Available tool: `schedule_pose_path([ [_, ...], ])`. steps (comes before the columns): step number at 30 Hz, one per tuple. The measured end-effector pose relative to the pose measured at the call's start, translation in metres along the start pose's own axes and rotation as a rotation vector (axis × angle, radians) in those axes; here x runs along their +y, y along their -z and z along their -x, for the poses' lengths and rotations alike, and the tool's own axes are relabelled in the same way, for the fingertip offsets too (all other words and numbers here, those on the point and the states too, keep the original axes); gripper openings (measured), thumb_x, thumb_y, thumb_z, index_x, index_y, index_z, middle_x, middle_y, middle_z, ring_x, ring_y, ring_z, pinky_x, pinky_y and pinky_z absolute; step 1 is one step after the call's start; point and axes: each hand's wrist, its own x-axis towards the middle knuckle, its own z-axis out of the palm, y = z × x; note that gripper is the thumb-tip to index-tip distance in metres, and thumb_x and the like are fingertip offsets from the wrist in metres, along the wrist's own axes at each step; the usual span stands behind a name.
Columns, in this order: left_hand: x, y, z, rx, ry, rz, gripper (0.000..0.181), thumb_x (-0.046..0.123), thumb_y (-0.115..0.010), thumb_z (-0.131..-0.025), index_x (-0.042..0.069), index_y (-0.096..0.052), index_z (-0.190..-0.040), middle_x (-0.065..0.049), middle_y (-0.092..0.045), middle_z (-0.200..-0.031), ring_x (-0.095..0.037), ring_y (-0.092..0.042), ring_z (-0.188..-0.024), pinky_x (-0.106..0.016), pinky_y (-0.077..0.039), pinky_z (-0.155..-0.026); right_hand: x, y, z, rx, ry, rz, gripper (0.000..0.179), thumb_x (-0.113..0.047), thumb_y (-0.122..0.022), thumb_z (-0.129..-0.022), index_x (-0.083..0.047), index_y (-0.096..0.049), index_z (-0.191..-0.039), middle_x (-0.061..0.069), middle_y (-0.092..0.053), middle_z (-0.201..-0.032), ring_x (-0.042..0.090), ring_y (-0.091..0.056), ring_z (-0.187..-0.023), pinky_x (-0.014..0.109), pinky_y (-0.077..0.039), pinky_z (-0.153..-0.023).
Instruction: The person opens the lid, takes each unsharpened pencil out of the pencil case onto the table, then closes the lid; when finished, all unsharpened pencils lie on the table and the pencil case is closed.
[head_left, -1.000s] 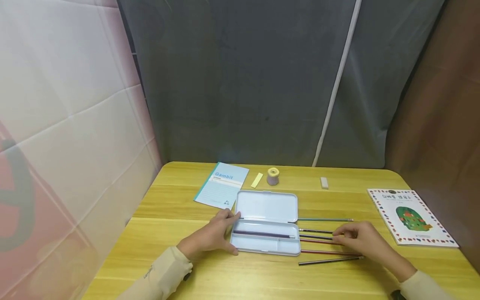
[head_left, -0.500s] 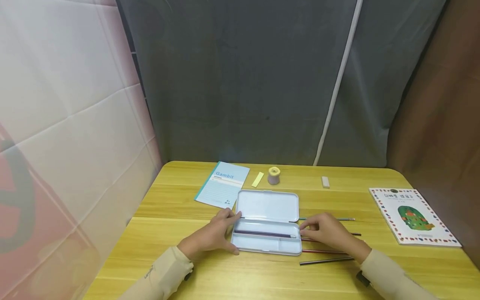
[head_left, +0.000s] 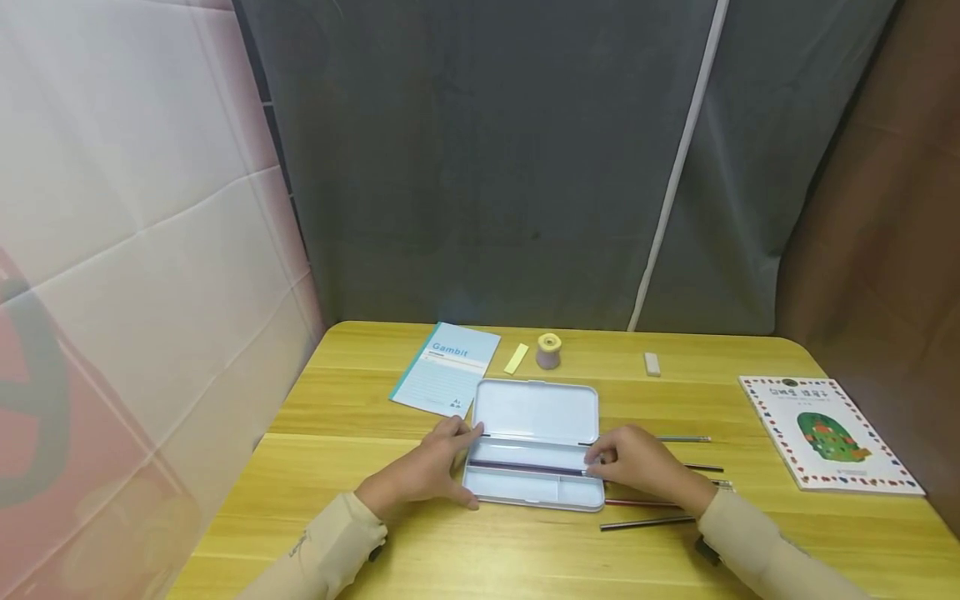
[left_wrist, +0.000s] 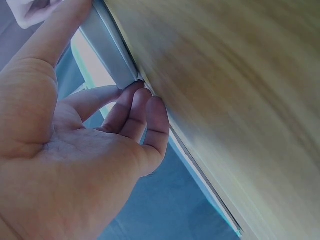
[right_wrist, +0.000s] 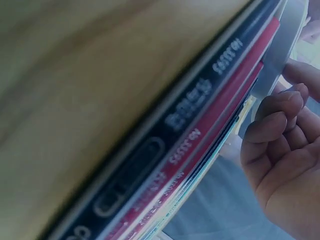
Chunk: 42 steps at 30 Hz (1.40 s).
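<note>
Pencil case (head_left: pixel 510 485), lid back, on table (head_left: pixel 525 554)

Left hand (head_left: pixel 420 469), spread, touches its left end, we judge to brace it. Right hand (head_left: pixel 648 465) curls at its right end; contents we cannot tell. One pencil (head_left: pixel 525 468) lies inside; loose pencils (head_left: pixel 645 523) lie right, probably for reach.

Surface (head_left: pixel 517 554): yellow wood-grain. Far left, pale blue "Gambit" notebook (head_left: pixel 450 367), teal spine, lying angled. Just right of it: small yellow strip (head_left: pixel 517 358), then upright spool-shaped item (head_left: pixel 548 352), yellow top. White block (head_left: pixel 652 364) further right, well apart. Far right: white book (head_left: pixel 832 435), green picture, patterned border. Behind: dark grey curtain (head_left: pixel 480 167). Brown sheet (head_left: pixel 877 258) right, pale printed sheet (head_left: pixel 150 150) left.
</note>
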Motion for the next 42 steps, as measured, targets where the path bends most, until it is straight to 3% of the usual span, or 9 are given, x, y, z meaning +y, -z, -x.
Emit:
schedule_pose_path([
  [7, 0.001, 0.000, 0.000, 0.002, 0.005, 0.000, 0.117, 0.029, -0.102, -0.068, -0.008, -0.039, -0.159, -0.008, -0.051, -0.123, -0.019, -0.037, -0.112, -0.036, -0.044, -0.099, -0.005, -0.002, -0.004, 0.010, -0.014, 0.054, 0.003, -0.013, -0.086, -0.089, -0.012, -0.083, -0.087, -0.011, -0.059, -0.065, 0.000, -0.046, -0.058, 0.021, -0.042, -0.055],
  [21, 0.002, -0.002, -0.002, 0.000, 0.015, -0.018, 0.116, 0.030, -0.102, -0.068, -0.006, -0.040, -0.159, -0.005, -0.050, -0.121, -0.017, -0.037, -0.110, -0.033, -0.044, -0.098, -0.018, -0.007, -0.010, 0.019, -0.099, 0.194, 0.016, -0.012, -0.088, -0.085, -0.017, -0.075, -0.077, -0.008, -0.065, -0.074, 0.006, -0.052, -0.067, 0.022, -0.046, -0.061],
  [29, 0.001, -0.003, -0.002, 0.004, 0.010, -0.018, 0.116, 0.030, -0.102, -0.068, -0.006, -0.040, -0.159, -0.005, -0.050, -0.120, -0.017, -0.037, -0.110, -0.032, -0.043, -0.098, -0.019, -0.008, -0.007, -0.014, -0.023, 0.284, 0.019, -0.014, -0.081, -0.093, -0.018, -0.068, -0.080, -0.011, -0.055, -0.068, 0.003, -0.044, -0.061, 0.021, -0.037, -0.056],
  [42, -0.001, -0.004, -0.002, 0.006, 0.011, -0.037, 0.117, 0.032, -0.102, -0.067, -0.007, -0.041, -0.159, -0.005, -0.050, -0.120, -0.017, -0.037, -0.110, -0.033, -0.044, -0.098, -0.012, 0.003, 0.007, 0.059, 0.042, 0.225, 0.009, -0.013, -0.076, -0.098, -0.016, -0.071, -0.090, -0.012, -0.050, -0.066, -0.001, -0.039, -0.057, 0.021, -0.037, -0.054],
])
